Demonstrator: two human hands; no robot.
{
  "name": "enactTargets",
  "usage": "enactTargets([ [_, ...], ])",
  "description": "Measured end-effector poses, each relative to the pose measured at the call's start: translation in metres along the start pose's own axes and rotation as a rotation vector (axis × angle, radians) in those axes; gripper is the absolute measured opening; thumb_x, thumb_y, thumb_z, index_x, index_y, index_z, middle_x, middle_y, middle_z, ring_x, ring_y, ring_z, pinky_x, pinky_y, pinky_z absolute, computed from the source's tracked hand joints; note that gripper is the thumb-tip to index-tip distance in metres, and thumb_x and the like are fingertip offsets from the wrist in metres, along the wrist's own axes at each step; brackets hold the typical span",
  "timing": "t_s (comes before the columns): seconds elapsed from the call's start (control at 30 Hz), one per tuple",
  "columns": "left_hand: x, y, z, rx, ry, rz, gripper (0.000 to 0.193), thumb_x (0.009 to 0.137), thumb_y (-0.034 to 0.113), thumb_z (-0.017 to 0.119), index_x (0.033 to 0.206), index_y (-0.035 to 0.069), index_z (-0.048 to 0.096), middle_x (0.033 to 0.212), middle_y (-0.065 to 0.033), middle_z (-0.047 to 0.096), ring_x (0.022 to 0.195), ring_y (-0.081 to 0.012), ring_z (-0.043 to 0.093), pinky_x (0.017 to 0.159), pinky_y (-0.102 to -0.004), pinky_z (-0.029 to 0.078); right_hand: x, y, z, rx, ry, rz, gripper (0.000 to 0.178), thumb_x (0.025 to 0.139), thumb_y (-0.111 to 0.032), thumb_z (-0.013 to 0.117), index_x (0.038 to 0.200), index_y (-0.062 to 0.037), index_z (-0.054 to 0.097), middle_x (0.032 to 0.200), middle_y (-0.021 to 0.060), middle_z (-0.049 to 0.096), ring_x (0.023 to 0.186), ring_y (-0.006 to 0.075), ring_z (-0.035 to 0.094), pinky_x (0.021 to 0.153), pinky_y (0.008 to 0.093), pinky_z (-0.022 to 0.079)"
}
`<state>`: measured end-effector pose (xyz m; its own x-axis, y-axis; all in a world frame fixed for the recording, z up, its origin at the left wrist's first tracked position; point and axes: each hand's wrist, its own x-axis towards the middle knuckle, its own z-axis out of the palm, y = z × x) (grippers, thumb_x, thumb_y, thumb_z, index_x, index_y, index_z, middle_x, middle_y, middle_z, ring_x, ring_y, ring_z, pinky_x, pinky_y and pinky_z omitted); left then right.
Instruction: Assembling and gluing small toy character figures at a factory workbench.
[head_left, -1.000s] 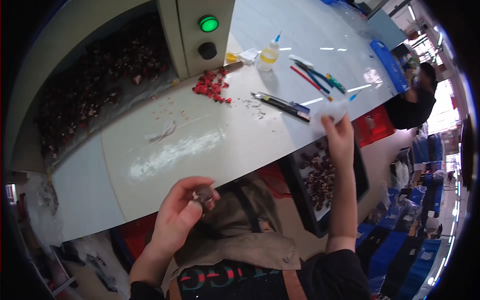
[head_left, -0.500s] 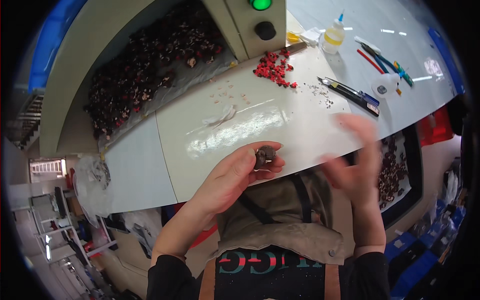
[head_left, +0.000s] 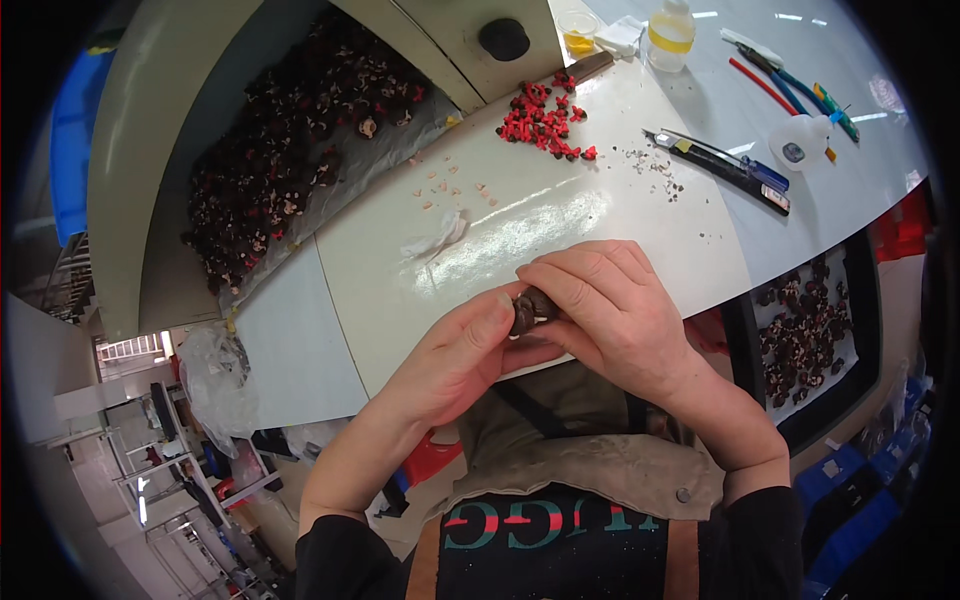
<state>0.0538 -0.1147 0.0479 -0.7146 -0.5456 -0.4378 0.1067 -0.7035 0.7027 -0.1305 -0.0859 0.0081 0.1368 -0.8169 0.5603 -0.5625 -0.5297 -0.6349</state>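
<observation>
My left hand (head_left: 462, 348) holds a small dark brown moulded piece (head_left: 534, 309) between thumb and fingers, just above the near edge of the table. Bent over the same piece from the right is my right hand (head_left: 618, 310), its thumb and fingertips closed on it. Those fingers hide part of the piece, and I cannot tell whether a tiny part is pinched there too. Beyond the hands lie a crumpled white tissue (head_left: 437, 234) and scattered pale chips (head_left: 455, 186). A heap of small red and black parts (head_left: 543, 122) is farther back.
Dark pieces (head_left: 300, 130) fill the opening of a beige cabinet (head_left: 130, 200) at left. A utility knife (head_left: 735, 180), a bottle with a yellow band (head_left: 670, 38), a white squeeze bottle (head_left: 803, 142) and a cup (head_left: 579, 40) stand right. A black-rimmed tray (head_left: 866, 300) holds more pieces.
My right hand, blurred and apart at the right before, has come left onto the brown piece. My left hand still holds it in the same place. The view has shifted slightly.
</observation>
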Motion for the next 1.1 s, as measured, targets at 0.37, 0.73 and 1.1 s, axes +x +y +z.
enactTargets([
  [0.37, 0.012, 0.010, 0.001, 0.019, 0.124, -0.130, 0.048, 0.098, 0.035, 0.040, 0.130, 0.000, 0.041, 0.125, -0.0108, 0.049, 0.116, -0.0193, 0.050, 0.100, -0.0364, 0.042, -0.001, 0.006, 0.000, -0.036, -0.049, 0.021, 0.046, 0.060, -0.019, 0.074, 0.102, -0.0036, 0.062, 0.095, 0.0047, 0.060, 0.089, 0.0217, 0.056, 0.077, 0.0325, 0.045],
  [0.73, 0.017, 0.007, -0.001, 0.022, 0.121, -0.157, 0.048, 0.098, 0.037, 0.041, 0.129, 0.000, 0.043, 0.122, -0.0101, 0.052, 0.114, -0.0181, 0.052, 0.100, -0.0352, 0.043, -0.005, 0.009, 0.002, -0.026, -0.023, 0.033, 0.044, 0.061, -0.017, 0.074, 0.099, -0.0021, 0.061, 0.092, 0.0055, 0.061, 0.086, 0.0222, 0.057, 0.076, 0.0322, 0.046],
  [1.1, 0.004, 0.007, -0.008, 0.004, 0.137, -0.159, 0.045, 0.093, 0.041, 0.050, 0.120, 0.005, 0.051, 0.115, -0.0034, 0.055, 0.105, -0.0112, 0.054, 0.095, -0.0291, 0.044, 0.006, -0.004, 0.005, 0.021, -0.071, 0.006, 0.037, 0.062, -0.008, 0.073, 0.095, 0.0028, 0.060, 0.089, 0.0137, 0.059, 0.081, 0.0318, 0.055, 0.073, 0.0389, 0.045],
])
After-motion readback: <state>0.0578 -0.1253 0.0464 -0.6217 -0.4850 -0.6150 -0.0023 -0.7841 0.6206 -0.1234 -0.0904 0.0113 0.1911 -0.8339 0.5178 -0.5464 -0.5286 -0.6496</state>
